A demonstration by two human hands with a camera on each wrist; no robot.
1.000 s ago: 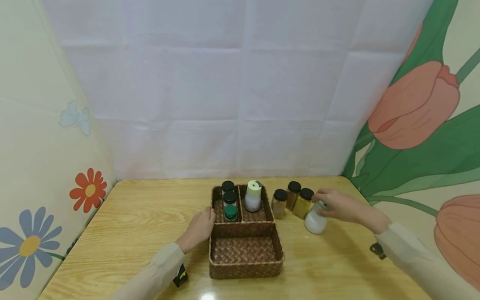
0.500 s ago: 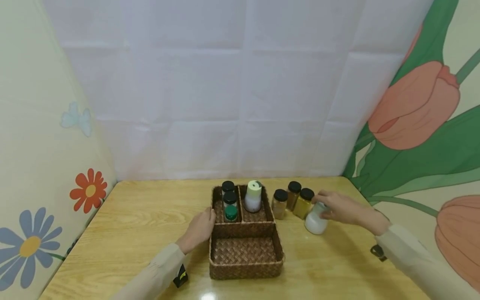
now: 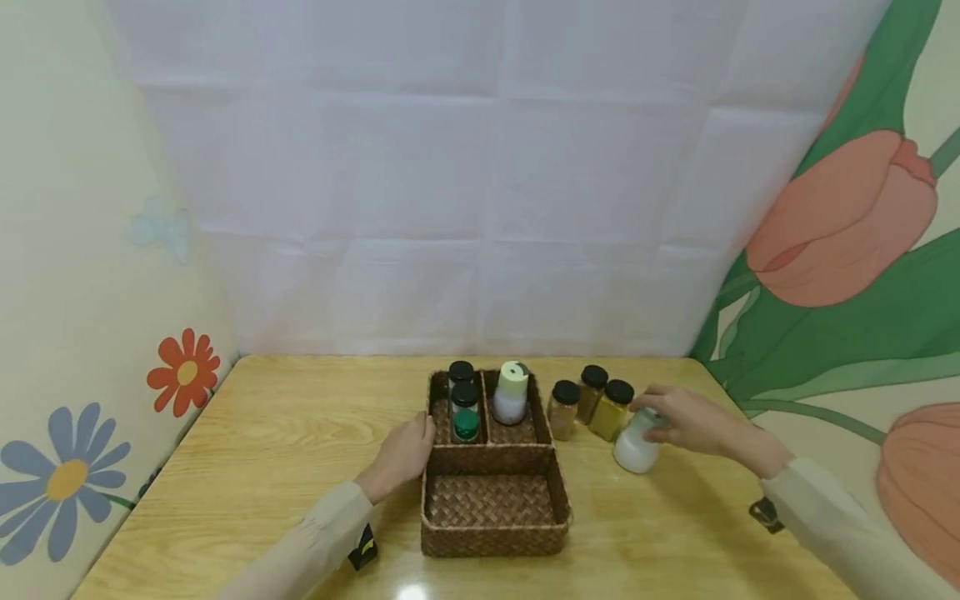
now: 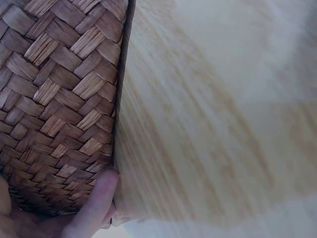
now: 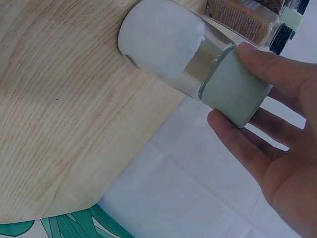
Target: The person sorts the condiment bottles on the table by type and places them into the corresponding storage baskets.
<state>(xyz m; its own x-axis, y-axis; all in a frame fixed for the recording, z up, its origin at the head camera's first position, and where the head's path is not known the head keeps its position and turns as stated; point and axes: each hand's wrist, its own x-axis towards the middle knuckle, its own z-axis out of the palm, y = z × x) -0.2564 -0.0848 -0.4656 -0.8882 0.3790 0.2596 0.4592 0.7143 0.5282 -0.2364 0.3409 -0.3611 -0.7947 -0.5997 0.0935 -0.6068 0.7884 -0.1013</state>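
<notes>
A brown woven basket (image 3: 495, 540) with divided compartments stands mid-table. My left hand (image 3: 400, 454) holds its left wall, and in the left wrist view the thumb (image 4: 96, 203) lies against the weave. At the right, my right hand (image 3: 693, 422) pinches the pale green cap of a seasoning shaker (image 3: 636, 450) full of white contents. The right wrist view shows thumb and fingers on either side of that cap (image 5: 235, 87). The shaker's base appears to be on the table. Its neighbour is a yellow spice jar (image 3: 611, 415) with a black lid.
Two more black-lidded spice jars (image 3: 563, 415) stand between shaker and basket. The basket's rear left compartment holds a green-lidded jar (image 3: 466, 425) and black-lidded jars (image 3: 464, 394). A similar shaker (image 3: 512, 396) with a pale cap occupies the rear right one. A white cloth (image 3: 480, 208) hangs behind.
The head view has shifted slightly. Both hands keep their places, the left at the basket and the right on the shaker's cap; no thing has clearly moved.
</notes>
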